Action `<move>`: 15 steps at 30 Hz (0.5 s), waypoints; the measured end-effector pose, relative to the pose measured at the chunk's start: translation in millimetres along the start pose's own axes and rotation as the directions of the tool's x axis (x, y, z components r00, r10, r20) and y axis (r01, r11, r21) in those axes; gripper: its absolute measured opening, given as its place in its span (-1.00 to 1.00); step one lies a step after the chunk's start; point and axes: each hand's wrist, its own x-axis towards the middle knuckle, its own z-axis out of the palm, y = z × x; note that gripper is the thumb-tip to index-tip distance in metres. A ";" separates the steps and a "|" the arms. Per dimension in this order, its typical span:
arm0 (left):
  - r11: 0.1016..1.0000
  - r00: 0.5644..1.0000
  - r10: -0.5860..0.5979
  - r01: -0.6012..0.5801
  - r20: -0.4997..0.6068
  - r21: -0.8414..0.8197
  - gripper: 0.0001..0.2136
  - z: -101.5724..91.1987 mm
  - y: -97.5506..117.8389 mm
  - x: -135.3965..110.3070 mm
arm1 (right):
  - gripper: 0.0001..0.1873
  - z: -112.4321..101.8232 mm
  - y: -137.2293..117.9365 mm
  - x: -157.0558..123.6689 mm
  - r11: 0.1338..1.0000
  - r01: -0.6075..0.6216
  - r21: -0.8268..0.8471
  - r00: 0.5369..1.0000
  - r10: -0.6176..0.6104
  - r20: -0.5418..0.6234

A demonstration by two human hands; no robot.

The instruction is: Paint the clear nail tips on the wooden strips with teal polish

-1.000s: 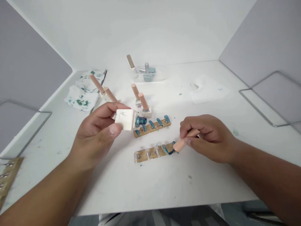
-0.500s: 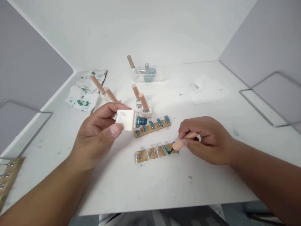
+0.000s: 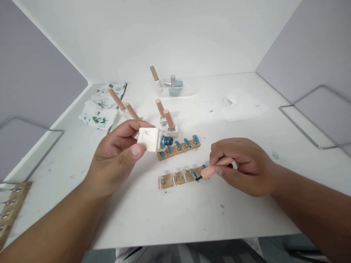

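Above the table [image 3: 181,215], left hand [image 3: 116,157] grips the uncapped bottle [image 3: 148,139] in curled fingers. Right hand [image 3: 244,166] pinches the peach brush cap [image 3: 209,172], bristles [image 3: 199,178] at a teal nail tip [image 3: 193,173] on the near strip [image 3: 179,180].

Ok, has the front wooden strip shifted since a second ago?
No. The front wooden strip keeps its place against the grey smudge on the table; both sit slightly further right in the picture, which suggests the camera moved.

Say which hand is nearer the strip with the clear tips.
Right. The right hand is just right of the strip, holding the brush; the left hand is farther off, to its upper left, holding the bottle.
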 end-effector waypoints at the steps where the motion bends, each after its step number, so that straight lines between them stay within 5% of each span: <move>1: 1.000 1.000 -0.001 0.001 -0.002 -0.002 -0.66 -0.1 -0.3 0.1 | -0.89 0.4 0.7 -0.1 1.000 0.004 -0.002 1.000 -0.004 0.007; 15: 1.000 1.000 0.002 -0.002 0.002 -0.015 -0.67 1.0 -0.1 0.5 | -0.86 2.3 -1.5 -0.5 0.999 0.033 -0.020 0.999 -0.033 0.020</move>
